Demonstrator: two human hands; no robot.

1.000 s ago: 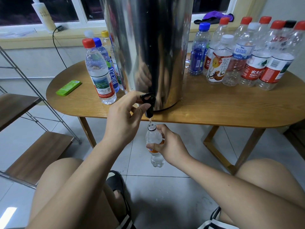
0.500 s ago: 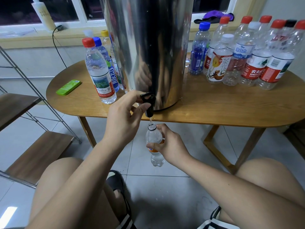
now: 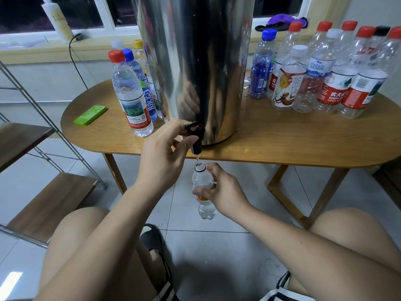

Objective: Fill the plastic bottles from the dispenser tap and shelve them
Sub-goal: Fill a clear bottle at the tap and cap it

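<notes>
Gripping the tap (image 3: 195, 135), left hand (image 3: 161, 157) sits above; right hand (image 3: 225, 192) clamps the upright bottle (image 3: 202, 185), mouth directly below the spout.

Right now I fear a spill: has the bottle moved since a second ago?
No: the bottle stays directly under the tap, below the table edge.

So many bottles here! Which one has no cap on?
The small clear plastic bottle with the orange label, gripped by the right hand under the black tap; every bottle on the wooden table is capped.
</notes>
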